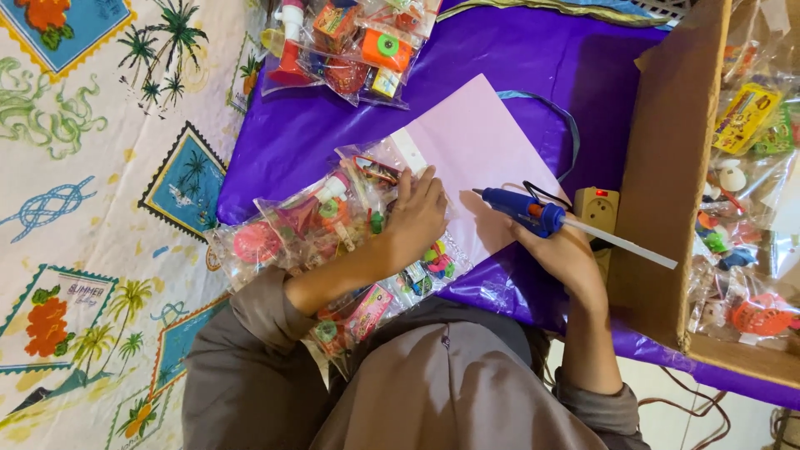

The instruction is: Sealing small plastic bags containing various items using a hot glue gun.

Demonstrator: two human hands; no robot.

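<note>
Now the left hand [414, 218] lies flat, pressing a clear toy bag [333, 225] onto the pink card [479, 150] mid-frame. Just right, the right hand [567, 254] grips a blue glue gun [521, 208].

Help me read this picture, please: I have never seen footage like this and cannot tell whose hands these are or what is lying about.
There is only one picture, taken by a camera worn on a person's head and looking down, so both hands belong to the wearer. The left hand presses flat on clear plastic packets of small colourful toys that lie across the lap and partly on a pale pink sheet. The right hand grips a blue glue gun with a white glue stick poking out the back; its nozzle points at the pink sheet. Underneath is a purple covering. More toy packets lie at the top, and a cardboard box on the right holds others. A beige power socket sits beside the box.
</note>
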